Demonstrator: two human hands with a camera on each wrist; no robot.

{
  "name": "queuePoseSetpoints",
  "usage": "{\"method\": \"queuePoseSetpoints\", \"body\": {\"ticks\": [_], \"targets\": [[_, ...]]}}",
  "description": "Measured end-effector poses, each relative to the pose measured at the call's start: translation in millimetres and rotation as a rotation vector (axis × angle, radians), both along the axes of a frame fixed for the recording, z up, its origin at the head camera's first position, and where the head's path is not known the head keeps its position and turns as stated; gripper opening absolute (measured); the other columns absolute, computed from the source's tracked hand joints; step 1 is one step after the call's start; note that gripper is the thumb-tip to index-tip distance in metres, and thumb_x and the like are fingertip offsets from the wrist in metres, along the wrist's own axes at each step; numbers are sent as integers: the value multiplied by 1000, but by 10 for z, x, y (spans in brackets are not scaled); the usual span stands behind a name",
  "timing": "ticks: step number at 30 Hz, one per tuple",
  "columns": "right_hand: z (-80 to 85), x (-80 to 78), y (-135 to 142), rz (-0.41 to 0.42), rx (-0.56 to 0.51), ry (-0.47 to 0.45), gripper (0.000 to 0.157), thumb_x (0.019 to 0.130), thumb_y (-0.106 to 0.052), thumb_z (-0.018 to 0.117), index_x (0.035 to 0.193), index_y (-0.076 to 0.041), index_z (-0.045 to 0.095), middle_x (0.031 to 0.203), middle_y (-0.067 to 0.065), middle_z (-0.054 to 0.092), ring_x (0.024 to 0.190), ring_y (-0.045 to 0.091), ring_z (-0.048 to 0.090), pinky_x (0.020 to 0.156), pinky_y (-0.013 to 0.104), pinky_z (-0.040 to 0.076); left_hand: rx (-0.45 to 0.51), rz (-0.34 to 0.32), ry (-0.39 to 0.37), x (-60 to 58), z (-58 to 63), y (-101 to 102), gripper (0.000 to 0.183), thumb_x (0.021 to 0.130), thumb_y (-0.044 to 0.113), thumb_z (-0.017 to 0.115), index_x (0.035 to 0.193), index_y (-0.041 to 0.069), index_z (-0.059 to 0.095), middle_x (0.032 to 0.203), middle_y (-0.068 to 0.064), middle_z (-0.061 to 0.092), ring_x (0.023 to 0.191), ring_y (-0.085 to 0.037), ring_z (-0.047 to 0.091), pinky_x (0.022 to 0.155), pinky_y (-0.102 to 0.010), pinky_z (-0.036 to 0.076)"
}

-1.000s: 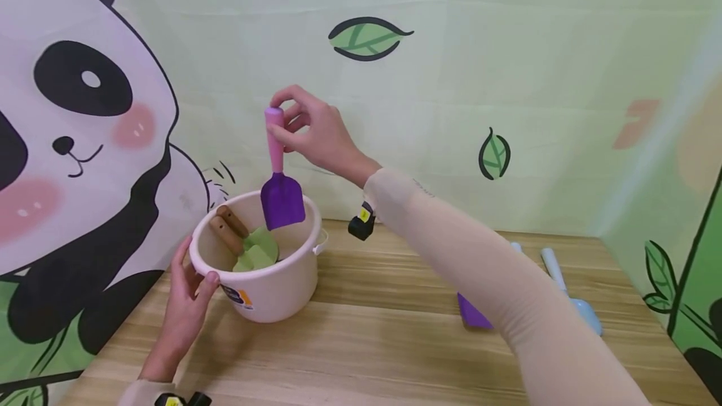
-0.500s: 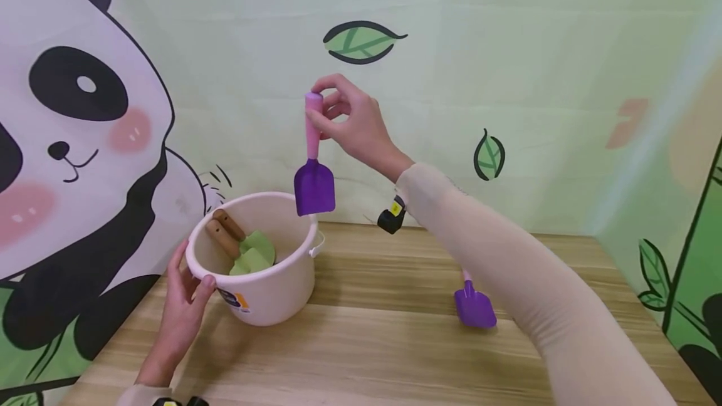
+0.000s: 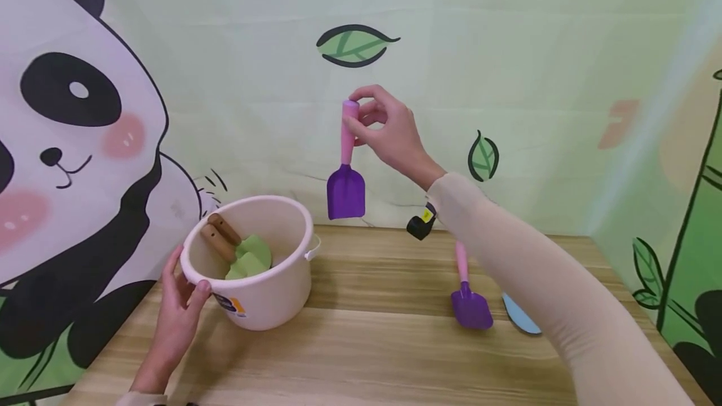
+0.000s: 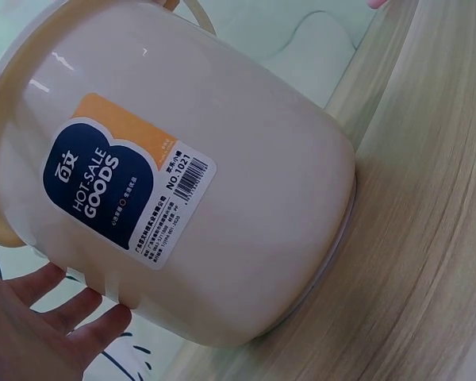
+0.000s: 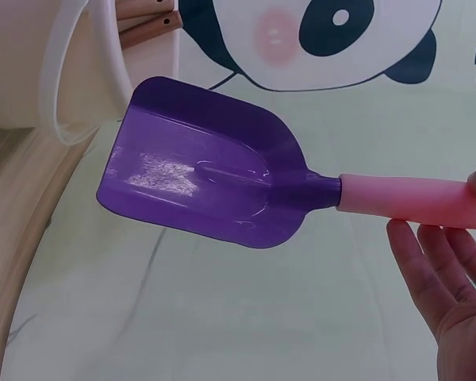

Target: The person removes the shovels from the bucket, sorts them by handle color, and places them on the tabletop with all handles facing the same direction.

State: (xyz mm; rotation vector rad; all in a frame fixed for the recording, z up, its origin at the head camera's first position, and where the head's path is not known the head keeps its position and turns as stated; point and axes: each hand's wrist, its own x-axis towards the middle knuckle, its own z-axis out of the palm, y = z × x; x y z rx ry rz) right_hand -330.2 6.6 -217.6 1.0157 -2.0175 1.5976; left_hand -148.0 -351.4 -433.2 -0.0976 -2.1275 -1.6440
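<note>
My right hand (image 3: 392, 133) pinches a toy shovel by the upper part of its pink handle (image 3: 348, 133). The purple blade (image 5: 198, 167) points down in the air, to the right of a pale pink bucket (image 3: 276, 293). My left hand (image 3: 180, 315) holds that bucket at its left side, thumb at the rim and fingers along the wall; the left wrist view shows those fingers (image 4: 103, 329) against it below a label (image 4: 127, 182). Inside the bucket lie two green shovels (image 3: 251, 259) with brown handles (image 3: 219, 237).
On the wooden table (image 3: 361, 356) at the right lies another purple shovel (image 3: 472, 311) with a pink handle. A light blue tool (image 3: 521, 315) is partly hidden beneath my right forearm. A cloth backdrop (image 3: 451, 67) with a panda print rises behind the table.
My right hand has carried the purple shovel rightward from over the bucket to beside it. The left hand keeps its hold on the bucket. More of the shovel on the table shows.
</note>
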Motion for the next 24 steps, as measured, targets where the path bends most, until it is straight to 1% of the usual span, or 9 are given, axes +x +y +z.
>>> {"method": "queuePoseSetpoints", "body": {"ticks": [2,6,8,10,14,18,21,24], "targets": [[-4,44,74,-17,-2,-7,29,95,-10,73,122,-9,62,97,12,70,84,28,71,70,40,64,19,-10,10,2,3,1,76,106,4,51,165,26,8,163,-23,22,137,-25,42,93,-9,46],[-13,184,224,-52,5,-24,29,95,-4,71,123,-1,61,97,19,69,85,36,70,71,44,63,28,-14,24,3,4,1,76,106,3,51,165,26,9,163,-23,21,135,-19,42,93,-9,46],[-40,228,304,-63,13,-28,29,95,-3,70,123,0,61,97,21,69,85,38,70,72,46,63,29,-9,31,3,1,3,75,106,2,50,165,25,10,163,-22,21,135,-16,43,93,-9,46],[-91,229,386,-74,20,-34,29,96,-3,70,123,1,61,97,21,69,86,38,69,72,47,63,31,-7,37,6,-1,6,75,105,1,50,165,25,10,163,-22,20,134,-12,43,94,-9,46],[-206,178,547,-91,29,-43,29,96,-3,69,124,1,61,97,23,69,87,39,69,72,49,63,48,-11,47,20,-4,13,75,105,0,50,165,24,11,162,-25,21,131,-7,45,94,-8,46],[-375,29,719,-112,34,-69,30,96,-4,70,125,0,62,98,23,68,87,40,69,71,49,63,47,-12,42,26,0,24,75,105,1,50,165,25,12,161,-27,22,129,-6,46,93,-8,46],[-508,-72,846,-140,41,-88,32,96,-6,71,127,-3,62,99,22,69,88,39,69,70,46,63,40,-6,31,21,6,30,75,105,1,50,165,24,11,161,-27,22,131,-9,46,93,-8,46],[-602,-106,963,-152,39,-91,33,96,-10,73,127,-5,63,99,21,70,87,37,69,68,44,63,32,-4,17,19,9,29,75,105,2,51,165,24,10,163,-25,21,137,-16,42,92,-7,45]]}}
